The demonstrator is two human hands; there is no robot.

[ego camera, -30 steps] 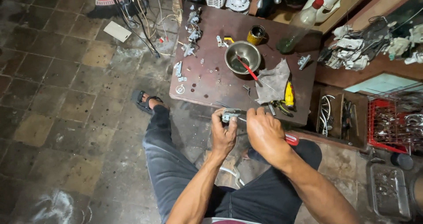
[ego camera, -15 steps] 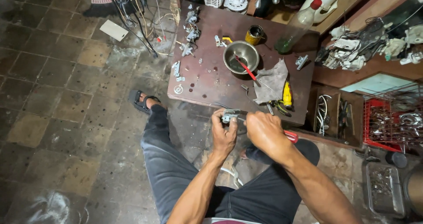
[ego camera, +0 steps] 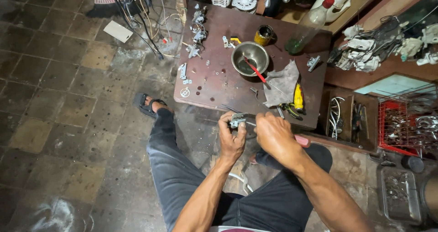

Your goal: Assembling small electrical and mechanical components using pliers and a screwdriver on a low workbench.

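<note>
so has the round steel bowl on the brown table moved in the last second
No. The round steel bowl sits where it was on the brown table, between the yellow tin and the grey rag.

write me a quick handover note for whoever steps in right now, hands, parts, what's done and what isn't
Left hand: gripping a small metal part in front of the low table.
Right hand: closed on a red-handled tool, tip at the part.
On the table: steel bowl with a red-handled screwdriver in it, grey rag, yellow-handled tool, small metal pieces scattered at the left edge.
Done: several pieces lie loose on the table.
Left: the part in hand is under the tool; how far along it is cannot be told.
</note>
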